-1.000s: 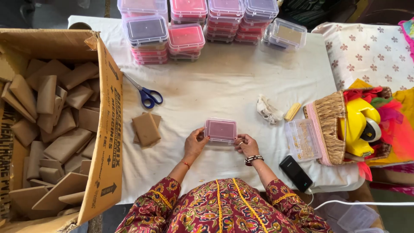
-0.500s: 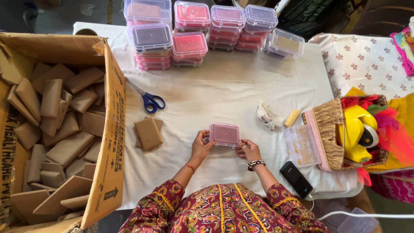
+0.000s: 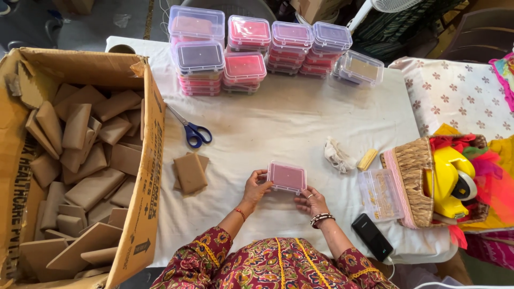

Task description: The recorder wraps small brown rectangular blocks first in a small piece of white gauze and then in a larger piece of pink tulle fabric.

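1. The left hand (image 3: pixel 256 188) grips the left end of a small pink lidded box (image 3: pixel 287 177), fingers closed on its edge.
2. The right hand (image 3: pixel 312 202) pinches the box's lower right corner from five o'clock.
3. The box sits between both hands over the white tablecloth (image 3: pixel 278 128), with brown packets (image 3: pixel 190 172) at its nine o'clock.

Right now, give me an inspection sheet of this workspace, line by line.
Surface: table under a white cloth, lightly smudged.
Job's things: small clear plastic box with pink contents, lid on, held by both hands; stacks of similar boxes at the far edge.
Clutter: blue-handled scissors, brown paper packets, crumpled white scrap, yellow piece, black phone.
Grippers: left hand and right hand grip the box's ends.
Cables: white cable at the lower right.
Surroundings: cardboard carton of brown packets on the left, woven basket on the right.
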